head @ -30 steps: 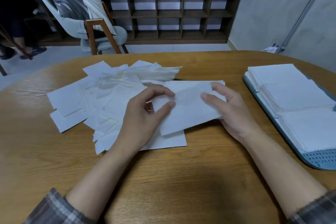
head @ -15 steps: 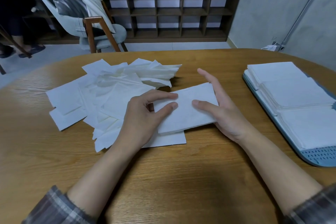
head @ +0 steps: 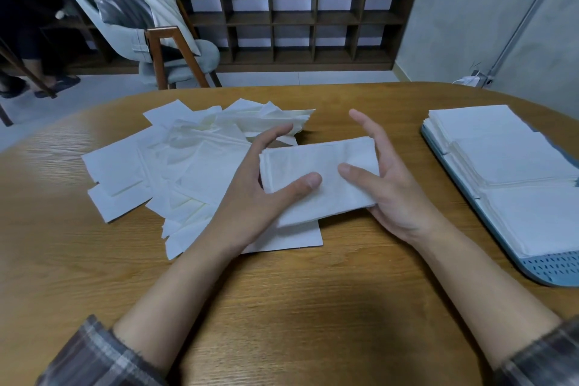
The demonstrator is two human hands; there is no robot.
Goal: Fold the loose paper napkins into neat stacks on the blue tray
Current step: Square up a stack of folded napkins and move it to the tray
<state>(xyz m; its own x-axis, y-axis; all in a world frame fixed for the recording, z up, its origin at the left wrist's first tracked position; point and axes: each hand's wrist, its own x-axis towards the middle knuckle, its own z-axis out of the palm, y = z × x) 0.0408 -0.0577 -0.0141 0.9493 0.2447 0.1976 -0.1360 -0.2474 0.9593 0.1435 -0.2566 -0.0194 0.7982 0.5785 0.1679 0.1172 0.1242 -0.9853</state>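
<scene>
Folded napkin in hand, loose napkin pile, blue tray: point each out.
folded napkin (head: 316,166), head view, middle of its top face between the hands.
loose napkin pile (head: 188,163), head view, centre of the heap left of the hands.
blue tray (head: 554,269), head view, bare perforated near corner.

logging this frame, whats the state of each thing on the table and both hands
folded napkin: folded over, held between both hands
left hand: thumb pressing on the napkin
right hand: fingers spread, thumb on the napkin
loose napkins: messy pile, unfolded
napkin stacks: neat, on the tray
blue tray: nearly full
</scene>
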